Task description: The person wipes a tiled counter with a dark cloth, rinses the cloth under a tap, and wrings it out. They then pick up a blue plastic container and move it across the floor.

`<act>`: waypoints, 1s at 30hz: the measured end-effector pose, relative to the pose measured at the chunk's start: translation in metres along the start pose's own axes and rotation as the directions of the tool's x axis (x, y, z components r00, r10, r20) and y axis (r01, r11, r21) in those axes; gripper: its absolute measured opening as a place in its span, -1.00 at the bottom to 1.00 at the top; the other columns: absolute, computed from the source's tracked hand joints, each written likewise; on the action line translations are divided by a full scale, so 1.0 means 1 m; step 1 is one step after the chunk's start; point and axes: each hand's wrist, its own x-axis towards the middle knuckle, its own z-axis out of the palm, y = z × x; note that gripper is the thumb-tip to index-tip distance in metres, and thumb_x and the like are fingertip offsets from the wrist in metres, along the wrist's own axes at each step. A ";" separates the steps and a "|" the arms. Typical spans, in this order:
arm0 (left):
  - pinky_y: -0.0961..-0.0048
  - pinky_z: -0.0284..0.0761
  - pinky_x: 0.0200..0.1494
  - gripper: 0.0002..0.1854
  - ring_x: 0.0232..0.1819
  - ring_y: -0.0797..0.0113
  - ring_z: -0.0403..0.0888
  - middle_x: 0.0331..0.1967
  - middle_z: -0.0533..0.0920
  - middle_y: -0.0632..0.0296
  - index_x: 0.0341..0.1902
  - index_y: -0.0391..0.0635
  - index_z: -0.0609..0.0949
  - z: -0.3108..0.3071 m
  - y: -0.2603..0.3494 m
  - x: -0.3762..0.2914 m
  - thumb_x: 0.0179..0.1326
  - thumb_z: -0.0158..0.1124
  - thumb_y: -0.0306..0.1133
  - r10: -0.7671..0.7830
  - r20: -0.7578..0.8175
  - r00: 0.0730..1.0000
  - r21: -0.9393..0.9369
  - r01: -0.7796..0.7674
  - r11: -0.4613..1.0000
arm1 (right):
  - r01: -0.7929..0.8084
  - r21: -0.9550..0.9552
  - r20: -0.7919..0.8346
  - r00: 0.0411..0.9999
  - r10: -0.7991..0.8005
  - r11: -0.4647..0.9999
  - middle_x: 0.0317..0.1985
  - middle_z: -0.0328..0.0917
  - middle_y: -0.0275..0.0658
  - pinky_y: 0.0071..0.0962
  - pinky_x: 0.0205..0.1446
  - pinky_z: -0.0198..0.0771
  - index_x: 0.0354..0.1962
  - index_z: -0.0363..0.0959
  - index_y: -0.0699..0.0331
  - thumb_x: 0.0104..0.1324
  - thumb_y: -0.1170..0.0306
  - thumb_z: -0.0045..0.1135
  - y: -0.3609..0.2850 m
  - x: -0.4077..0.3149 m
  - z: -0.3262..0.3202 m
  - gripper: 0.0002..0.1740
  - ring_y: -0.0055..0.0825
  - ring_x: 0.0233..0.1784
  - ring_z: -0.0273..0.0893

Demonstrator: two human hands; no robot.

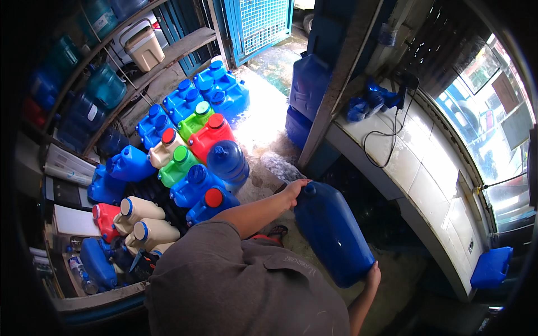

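Observation:
A large dark blue plastic water container (334, 235) is held tilted in front of my body, between both hands. My left hand (296, 193) grips its upper end, beside a small capped spout. Around the lower end, my right hand (372, 275) holds the bottom edge; most of its fingers are hidden beneath. To the left of my left arm stand a blue jug with a red cap (213, 199) and a round clear-blue water bottle (229, 161).
Several blue, green, red and beige jugs (178, 155) crowd the floor on the left. A white tiled counter (428, 164) with a black cable (388, 145) curves along the right. A wooden post (336, 92) and stacked blue containers (309, 86) stand ahead, near a blue gate (260, 29).

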 end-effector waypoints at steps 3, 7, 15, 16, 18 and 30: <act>0.14 0.53 -0.05 -0.78 -0.17 0.26 0.58 -0.22 0.62 0.21 -0.13 0.00 0.54 0.026 -0.036 -0.001 0.21 -0.05 -0.35 -0.083 0.008 0.997 0.042 0.082 0.996 | -0.078 0.181 0.030 0.997 0.073 0.980 -0.21 0.56 0.10 -0.20 0.00 0.37 -0.16 0.47 0.50 0.37 -0.11 -0.38 0.054 -0.004 -0.007 -0.24 -0.07 -0.13 0.52; 0.06 0.50 -0.04 -0.74 -0.16 0.21 0.57 -0.21 0.61 0.22 -0.12 0.04 0.55 0.069 -0.115 0.000 0.18 -0.03 -0.24 -0.238 -0.070 0.969 0.146 0.246 0.958 | -0.284 0.351 0.072 0.958 0.277 0.892 -0.14 0.53 0.05 -0.21 -0.04 0.40 -0.08 0.42 0.56 0.37 -0.12 -0.33 0.140 -0.023 -0.039 -0.22 -0.16 -0.16 0.52; 0.24 0.51 -0.07 -0.69 -0.35 0.29 0.59 -0.42 0.66 0.25 -0.46 -0.03 0.60 0.149 -0.310 -0.023 0.23 -0.07 -0.19 -0.611 0.030 0.791 0.269 0.582 0.767 | -0.508 0.103 -0.189 0.834 0.519 0.855 -0.14 0.55 0.09 -0.17 0.06 0.31 -0.12 0.49 0.45 0.36 -0.14 -0.42 0.309 -0.096 -0.153 -0.22 0.00 -0.04 0.49; 0.26 0.51 -0.06 -0.71 -0.33 0.30 0.59 -0.40 0.66 0.25 -0.43 -0.03 0.60 0.159 -0.331 -0.027 0.24 -0.07 -0.22 -0.635 0.065 0.770 0.269 0.599 0.754 | -0.539 0.080 -0.221 0.811 0.542 0.838 -0.13 0.55 0.07 -0.18 0.12 0.26 -0.13 0.50 0.43 0.36 -0.15 -0.41 0.320 -0.109 -0.169 -0.23 0.00 0.01 0.45; 0.26 0.50 -0.04 -0.74 -0.27 0.31 0.58 -0.34 0.65 0.25 -0.37 -0.03 0.59 0.178 -0.364 -0.039 0.25 -0.09 -0.27 -0.660 0.112 0.743 0.306 0.606 0.734 | -0.573 0.074 -0.264 0.778 0.570 0.816 -0.08 0.52 0.06 -0.19 0.14 0.25 -0.08 0.48 0.38 0.34 -0.18 -0.40 0.334 -0.136 -0.200 -0.23 0.00 0.04 0.43; 0.20 0.33 0.05 -0.70 -0.02 0.36 0.47 -0.04 0.57 0.43 0.03 0.31 0.51 0.288 -0.530 -0.085 0.39 -0.22 -0.12 -0.933 0.005 0.360 0.726 0.640 0.251 | -0.710 0.263 -0.684 0.340 0.645 0.653 0.06 0.45 -0.01 -0.19 0.17 0.26 0.15 0.34 0.11 0.34 -0.17 -0.32 0.333 -0.258 -0.330 -0.33 0.00 0.12 0.39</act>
